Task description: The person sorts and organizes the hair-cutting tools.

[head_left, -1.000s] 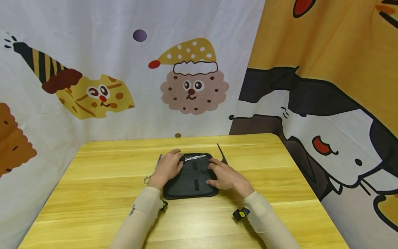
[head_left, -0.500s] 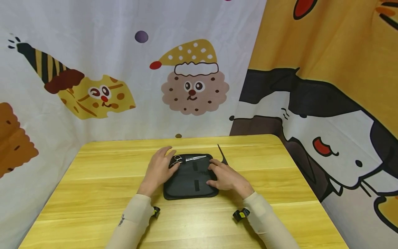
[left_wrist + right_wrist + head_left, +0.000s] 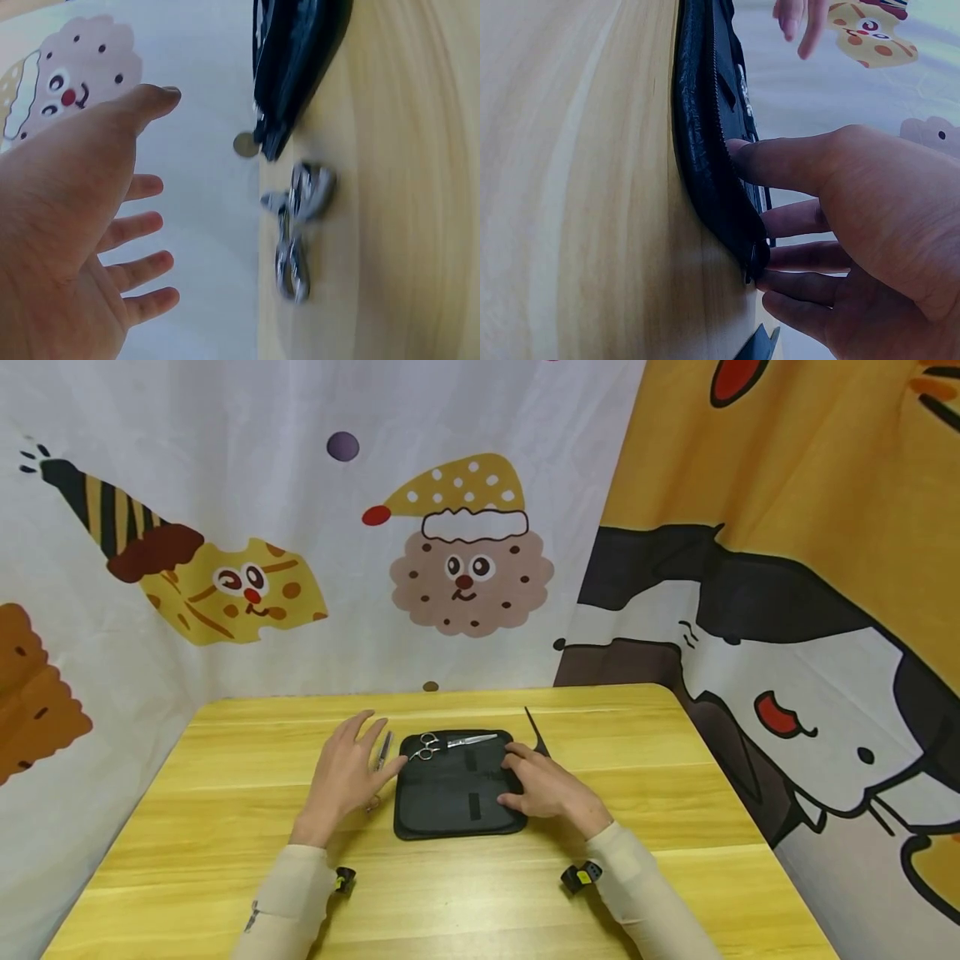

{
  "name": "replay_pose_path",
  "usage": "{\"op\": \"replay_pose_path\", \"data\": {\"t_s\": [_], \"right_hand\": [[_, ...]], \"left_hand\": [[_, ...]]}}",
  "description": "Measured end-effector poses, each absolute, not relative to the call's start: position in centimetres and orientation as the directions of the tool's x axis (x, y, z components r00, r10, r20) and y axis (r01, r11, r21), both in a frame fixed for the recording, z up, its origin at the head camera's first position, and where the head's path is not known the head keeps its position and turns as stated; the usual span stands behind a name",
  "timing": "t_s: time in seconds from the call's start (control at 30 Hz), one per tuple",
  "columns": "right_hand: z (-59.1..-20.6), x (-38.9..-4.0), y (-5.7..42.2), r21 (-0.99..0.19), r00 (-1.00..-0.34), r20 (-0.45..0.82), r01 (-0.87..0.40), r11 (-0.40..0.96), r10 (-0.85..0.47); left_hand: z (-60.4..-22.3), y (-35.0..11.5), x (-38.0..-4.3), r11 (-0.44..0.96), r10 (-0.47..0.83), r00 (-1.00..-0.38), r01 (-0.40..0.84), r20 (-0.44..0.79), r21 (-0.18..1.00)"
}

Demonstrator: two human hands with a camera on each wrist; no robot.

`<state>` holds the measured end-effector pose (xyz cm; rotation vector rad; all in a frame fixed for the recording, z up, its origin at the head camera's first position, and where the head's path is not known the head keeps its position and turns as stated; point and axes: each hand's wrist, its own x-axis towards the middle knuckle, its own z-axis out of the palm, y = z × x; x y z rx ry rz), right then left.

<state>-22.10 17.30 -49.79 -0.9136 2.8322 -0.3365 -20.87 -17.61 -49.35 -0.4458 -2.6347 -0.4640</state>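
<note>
A black zip case (image 3: 442, 797) lies opened out flat on the table. Silver hairdressing scissors (image 3: 468, 741) lie across its far part, their finger rings to the left. My left hand (image 3: 345, 777) hovers just left of the case, fingers spread and nothing held. A second pair of scissors (image 3: 384, 749) lies on the table beneath and beside that hand, partly hidden by it; in the left wrist view, its blurred metal rings (image 3: 298, 262) show below the case. My right hand (image 3: 553, 785) rests on the case's right edge, its thumb over the inside and the other fingertips at the far corner.
Beyond the right hand a black comb (image 3: 534, 731) with a thin pointed tail lies on the wooden table (image 3: 480, 902). A printed cartoon curtain (image 3: 262, 443) hangs behind the table and along its right side.
My left hand has drawn back to the left from the case's upper left corner, uncovering the rings of the scissors on the case. My right hand has stayed in place.
</note>
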Motion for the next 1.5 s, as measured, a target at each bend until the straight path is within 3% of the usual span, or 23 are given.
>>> {"op": "replay_pose_path", "data": {"t_s": [0.53, 1.13, 1.5], "right_hand": [[-50.0, -22.1, 17.6, -0.255, -0.811, -0.075, -0.547, 0.797, -0.58], [-49.9, -22.0, 17.4, -0.263, -0.808, -0.077, -0.548, 0.794, -0.584], [-49.8, -22.1, 17.4, -0.262, -0.806, -0.073, -0.552, 0.791, -0.587]], "left_hand": [[-50.5, -21.0, -19.1, 0.909, 0.194, -0.889, 0.322, 0.414, 0.266], [-51.5, -19.8, -18.4, 0.916, 0.179, -0.954, 0.25, 0.239, 0.314], [-51.6, -19.2, -18.0, 0.922, 0.214, -0.952, 0.271, 0.218, 0.278]]}}
